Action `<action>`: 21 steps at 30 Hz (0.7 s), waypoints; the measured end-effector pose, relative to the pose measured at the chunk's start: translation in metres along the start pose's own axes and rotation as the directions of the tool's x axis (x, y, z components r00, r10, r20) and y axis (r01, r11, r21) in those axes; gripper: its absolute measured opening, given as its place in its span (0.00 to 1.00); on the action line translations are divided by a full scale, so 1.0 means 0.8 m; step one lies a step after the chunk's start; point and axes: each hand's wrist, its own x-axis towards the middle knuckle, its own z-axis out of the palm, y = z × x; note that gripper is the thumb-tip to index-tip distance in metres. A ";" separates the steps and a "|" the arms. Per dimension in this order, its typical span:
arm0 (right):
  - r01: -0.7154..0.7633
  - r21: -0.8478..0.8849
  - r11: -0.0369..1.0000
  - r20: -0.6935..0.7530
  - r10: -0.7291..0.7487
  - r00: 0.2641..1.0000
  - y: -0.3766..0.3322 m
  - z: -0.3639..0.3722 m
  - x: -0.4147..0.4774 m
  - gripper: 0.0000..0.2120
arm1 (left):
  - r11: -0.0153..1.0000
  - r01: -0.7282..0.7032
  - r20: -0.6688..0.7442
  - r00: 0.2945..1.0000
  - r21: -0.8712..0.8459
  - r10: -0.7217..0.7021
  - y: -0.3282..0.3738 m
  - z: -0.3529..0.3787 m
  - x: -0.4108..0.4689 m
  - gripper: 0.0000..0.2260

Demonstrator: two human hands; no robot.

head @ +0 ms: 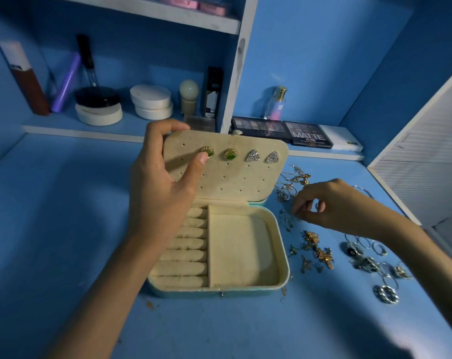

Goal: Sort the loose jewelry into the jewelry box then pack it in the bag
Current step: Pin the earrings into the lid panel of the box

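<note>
An open teal jewelry box point(282, 257) with a cream lining sits on the blue desk. Its raised lid panel point(235, 180) carries two green-and-gold studs point(231, 154) and two silver triangle studs point(253, 155). My left hand point(162, 182) grips the lid's left edge, fingers behind it, thumb pressing the leftmost green stud point(208, 151). My right hand point(331, 206) hovers over the loose jewelry point(315, 252) to the right of the box, fingertips pinched on a tiny piece point(296, 215) that I cannot make out. The ring rolls point(183, 268) and the tray compartment hold nothing.
Silver rings point(387, 294) and bangles lie at the far right, chains point(295, 177) behind my right hand. Makeup palettes point(308, 134), a perfume bottle point(275, 103), jars and tubes stand on the shelf behind. A white louvered panel point(427, 161) borders the right.
</note>
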 end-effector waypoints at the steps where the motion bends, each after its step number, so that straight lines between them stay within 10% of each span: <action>1: 0.002 0.001 1.000 0.001 -0.002 1.000 0.000 0.000 0.000 0.08 | 1.000 0.003 0.001 1.000 -0.002 -0.003 0.000 0.000 0.000 0.13; 21: -0.058 -0.021 0.998 -0.132 0.054 0.990 0.001 0.019 0.004 0.05 | 1.000 -0.008 0.006 1.000 -0.004 0.008 -0.003 0.000 0.001 0.13</action>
